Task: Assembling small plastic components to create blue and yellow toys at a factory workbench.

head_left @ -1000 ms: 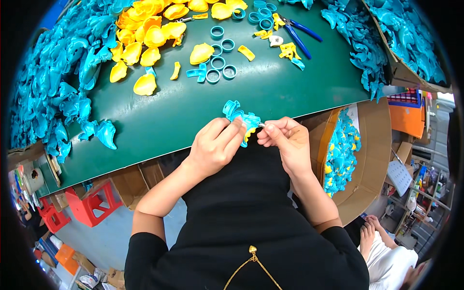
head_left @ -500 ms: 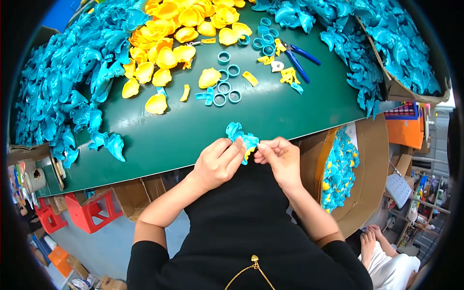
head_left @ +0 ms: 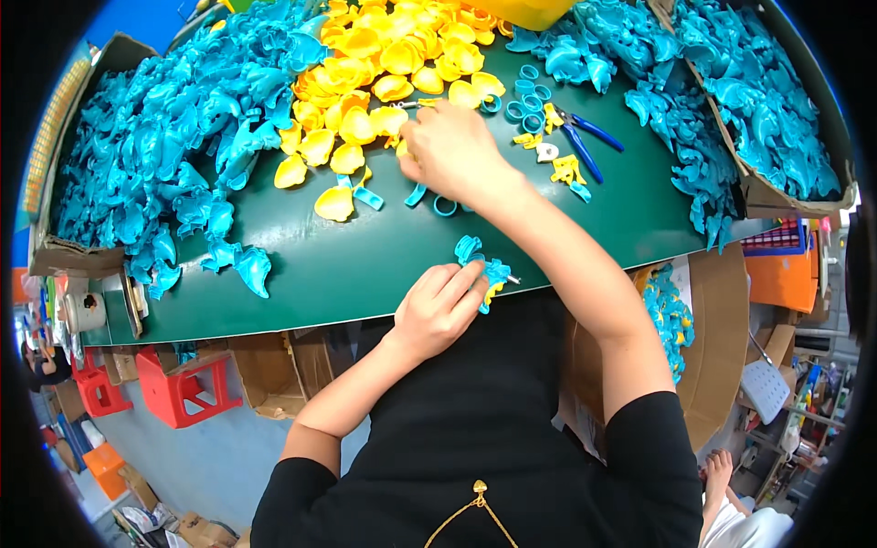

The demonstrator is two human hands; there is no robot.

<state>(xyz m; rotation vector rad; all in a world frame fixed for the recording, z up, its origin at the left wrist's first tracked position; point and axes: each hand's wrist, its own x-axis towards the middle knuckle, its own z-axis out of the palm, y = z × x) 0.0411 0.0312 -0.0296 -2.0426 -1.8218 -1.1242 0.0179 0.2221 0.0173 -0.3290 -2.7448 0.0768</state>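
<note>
Near the table's front edge, my left hand pinches a small teal plastic assembly with a yellow part on its underside. A thin metal pin sticks out from its right side. My right hand is stretched forward over the table, its fingers curled down beside the pile of yellow shell-shaped pieces. Whatever lies under those fingers is hidden. One teal ring shows just below that hand, and a loose yellow shell lies to its left.
Heaps of teal plastic pieces cover the left, with more in a carton at right. Blue-handled pliers lie beside teal rings. Below the table's right edge stands a carton holding teal-and-yellow pieces. A red stool stands at lower left.
My right hand has left the teal assembly and reached forward to the yellow pieces and rings. My left hand still holds the assembly. The whole view has shifted slightly.
</note>
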